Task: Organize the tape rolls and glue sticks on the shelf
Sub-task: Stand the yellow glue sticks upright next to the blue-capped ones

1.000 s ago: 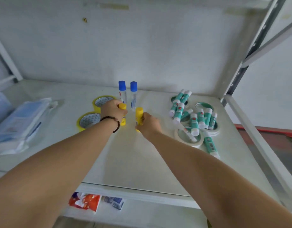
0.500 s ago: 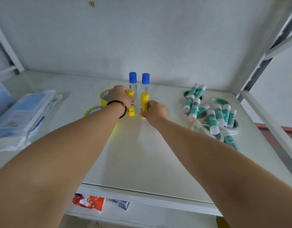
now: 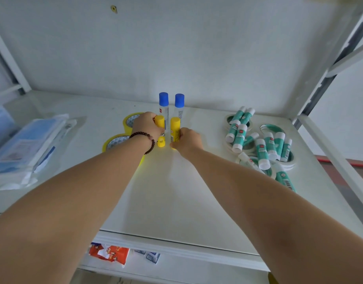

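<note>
Two yellow glue sticks stand upright mid-shelf. My left hand (image 3: 147, 126) grips the left yellow stick (image 3: 160, 131); my right hand (image 3: 187, 141) grips the right yellow stick (image 3: 175, 129). Just behind them, two clear glue sticks with blue caps (image 3: 163, 108) stand against the back wall. Two yellow tape rolls (image 3: 130, 120) lie flat to the left, partly hidden by my left arm. At the right, several teal-and-white glue sticks (image 3: 260, 147) lie jumbled over white tape rolls (image 3: 290, 162).
A stack of blue-and-clear plastic packets (image 3: 28, 144) lies at the shelf's left. Shelf uprights (image 3: 324, 78) stand at the right. Red-and-white wrappers (image 3: 109, 253) lie on the lower shelf, below the front edge (image 3: 176, 245).
Both hands carried the yellow glue sticks back toward the blue-capped ones and stood them upright side by side. The view has shifted closer and lower.
</note>
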